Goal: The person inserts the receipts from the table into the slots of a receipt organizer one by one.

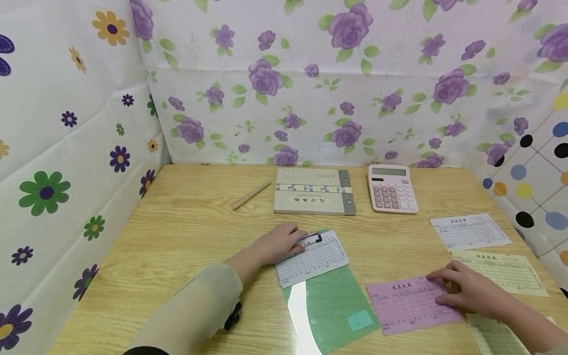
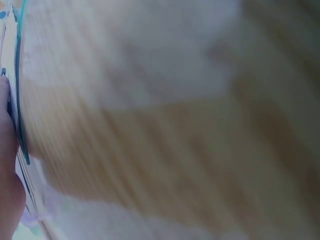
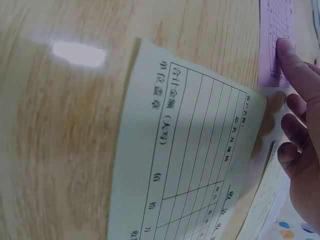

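A green clipboard [image 1: 328,296] lies on the table at the lower middle, with a white receipt slip [image 1: 310,264] at its top and a pinkish edge showing under the slip. My left hand [image 1: 279,243] pinches the metal clip [image 1: 312,238] at the board's upper edge, thumb over the slip. In the left wrist view, only part of that hand [image 2: 7,155] shows beside the green board edge [image 2: 20,90]. To the right of the board, a pink receipt slip [image 1: 408,303] lies under my right hand [image 1: 468,291], which holds its right end between thumb and fingers.
On the right lie a white slip [image 1: 470,231], a yellow slip [image 1: 506,271] and another pale yellow slip [image 1: 492,335]. Behind the board are a ledger book [image 1: 310,199], a pink calculator [image 1: 392,190] and a tan pen [image 1: 251,195]. Flowered cloth walls [image 1: 266,113] enclose the table.
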### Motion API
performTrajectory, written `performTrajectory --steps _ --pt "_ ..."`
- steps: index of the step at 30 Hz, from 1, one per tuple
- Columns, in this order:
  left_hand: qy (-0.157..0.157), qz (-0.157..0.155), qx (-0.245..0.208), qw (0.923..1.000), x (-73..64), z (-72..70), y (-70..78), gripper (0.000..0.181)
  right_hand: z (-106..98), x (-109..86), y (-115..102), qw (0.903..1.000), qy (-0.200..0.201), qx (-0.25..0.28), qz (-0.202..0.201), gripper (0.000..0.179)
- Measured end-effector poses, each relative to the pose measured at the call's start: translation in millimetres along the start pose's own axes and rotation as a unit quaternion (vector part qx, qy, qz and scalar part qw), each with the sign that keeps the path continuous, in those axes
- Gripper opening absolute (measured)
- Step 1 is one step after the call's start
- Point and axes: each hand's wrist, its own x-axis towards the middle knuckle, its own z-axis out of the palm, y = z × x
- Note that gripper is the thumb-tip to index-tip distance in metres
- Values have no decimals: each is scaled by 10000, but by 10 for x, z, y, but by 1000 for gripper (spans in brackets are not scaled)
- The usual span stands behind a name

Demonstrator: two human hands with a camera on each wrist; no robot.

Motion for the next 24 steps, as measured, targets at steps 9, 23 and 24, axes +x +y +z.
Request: performTrajectory --steps 9,23,24 --pt "62 34 10 10000 16 30 -10 41 22 13 20 9995 282 97 -144 44" --pt "89 18 -37 10000 22 36 -13 42 -28 57 6 9998 124 70 -144 41" --pt "89 8 -43 10000 24 40 -15 42 -32 61 2 9999 96 75 -117 41"
